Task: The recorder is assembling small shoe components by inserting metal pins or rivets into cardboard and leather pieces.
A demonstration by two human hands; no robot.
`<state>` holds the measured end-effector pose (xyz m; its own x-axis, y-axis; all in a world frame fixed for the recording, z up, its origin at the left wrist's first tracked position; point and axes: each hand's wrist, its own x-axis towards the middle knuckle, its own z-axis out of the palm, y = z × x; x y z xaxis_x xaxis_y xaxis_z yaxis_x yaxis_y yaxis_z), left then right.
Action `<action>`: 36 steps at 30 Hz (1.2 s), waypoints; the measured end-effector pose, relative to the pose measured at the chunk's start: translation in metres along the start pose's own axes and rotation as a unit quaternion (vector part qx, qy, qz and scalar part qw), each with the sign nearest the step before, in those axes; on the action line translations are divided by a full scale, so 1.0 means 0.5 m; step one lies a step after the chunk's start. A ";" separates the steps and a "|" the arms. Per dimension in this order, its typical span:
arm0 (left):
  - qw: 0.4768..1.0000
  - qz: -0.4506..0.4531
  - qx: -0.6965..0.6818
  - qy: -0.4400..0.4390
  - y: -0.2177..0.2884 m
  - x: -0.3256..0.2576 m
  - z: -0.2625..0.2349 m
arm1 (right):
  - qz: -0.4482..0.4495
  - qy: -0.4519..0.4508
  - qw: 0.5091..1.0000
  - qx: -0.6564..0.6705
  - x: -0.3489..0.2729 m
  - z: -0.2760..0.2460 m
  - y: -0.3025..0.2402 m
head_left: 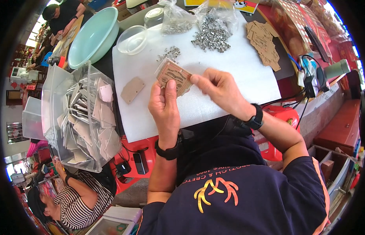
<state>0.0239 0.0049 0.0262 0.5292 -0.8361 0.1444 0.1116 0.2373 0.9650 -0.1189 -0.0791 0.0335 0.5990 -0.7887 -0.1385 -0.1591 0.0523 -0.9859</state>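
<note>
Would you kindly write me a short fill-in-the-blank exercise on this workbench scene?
1. The left hand rests its ____ on the front of a printed tan cardboard card, whose edge the right hand touches.
2. On the white foam sheet, a flat grey-brown cardboard tag lies to the person's ____ of that card.
3. The brown cardboard tags lie to the ____ of the small silver metal pieces.

Missing words: thumb; left; right.

Through my remote feed I pick out a pale blue basin (92,37) at upper left, a person in a dark top (67,17) past it, and a co-worker in a striped shirt (78,201) lower down. A black rectangular device (141,162) lies on a red stool (151,147); rightward, I see a reddish-brown cabinet (341,131).
</note>
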 end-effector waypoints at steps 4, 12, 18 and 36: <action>0.999 -0.002 0.001 -0.039 -0.006 0.000 -0.003 | -0.171 0.064 0.983 0.032 0.029 -0.011 -0.046; 0.994 -0.002 0.030 -0.104 0.029 -0.009 0.019 | -0.197 0.011 0.977 -0.074 0.057 0.000 -0.055; 0.991 -0.029 -0.051 -0.120 0.004 -0.021 0.039 | -0.202 0.167 0.965 -0.013 0.060 0.044 -0.043; 0.981 -0.044 -0.002 -0.188 0.051 0.017 0.013 | -0.116 -0.091 0.989 -0.024 0.044 -0.046 -0.075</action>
<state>0.0258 0.0007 0.0536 0.1691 -0.9768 0.1317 0.1471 0.1571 0.9766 -0.1181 -0.1126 0.0695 0.7542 -0.6528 0.0710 -0.0362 -0.1493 -0.9881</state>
